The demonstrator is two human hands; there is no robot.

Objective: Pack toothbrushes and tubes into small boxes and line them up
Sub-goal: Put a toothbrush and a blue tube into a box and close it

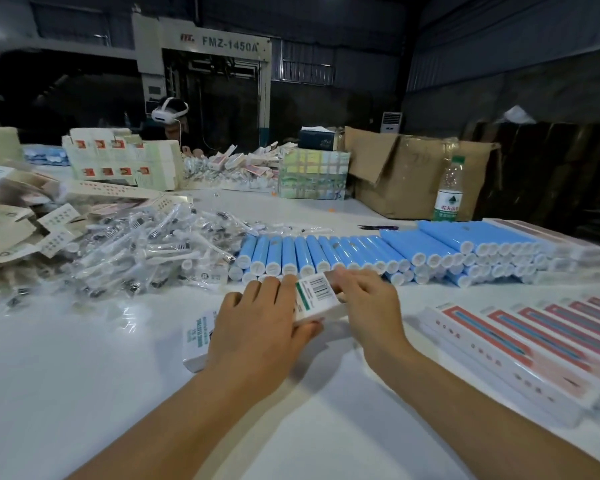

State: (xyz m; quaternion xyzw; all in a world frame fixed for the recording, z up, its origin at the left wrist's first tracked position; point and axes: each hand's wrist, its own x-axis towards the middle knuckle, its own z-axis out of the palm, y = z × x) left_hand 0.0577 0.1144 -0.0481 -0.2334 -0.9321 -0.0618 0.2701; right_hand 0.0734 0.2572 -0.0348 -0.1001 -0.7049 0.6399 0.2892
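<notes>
White cardboard, long and narrow: small box (314, 299) lying flat on white table (84, 393), barcode face up, green stripe beside the barcode. Left hand (257, 327) laid over the near half of it, knuckles up, fingers curled across the top and thumb tucked against the right side edge, gripping. Near end of the box poking out from under the left palm, printed green text visible. Right hand (368, 299) at the far end, fingertips bent down onto the top corner beside the barcode, pinching or pressing at the end flap; cannot tell whether the flap is shut, being hidden under the fingers. Barcode panel exposed in the gap between the two hands.

Just beyond the fingertips, blue tubes (326, 254) with white caps stacked side by side in a long row, caps facing the hands, nearest caps almost touching the box's far end. Left of the tubes, loose heap of wrapped toothbrushes (136, 251) in clear plastic. Far left, flat unfolded cartons (11, 230) piled untidily. Right, packed boxes (520, 344) with red windows lined up side by side, well apart from the right wrist. Further back, water bottle (448, 192) upright beside brown cardboard carton (406, 168).
</notes>
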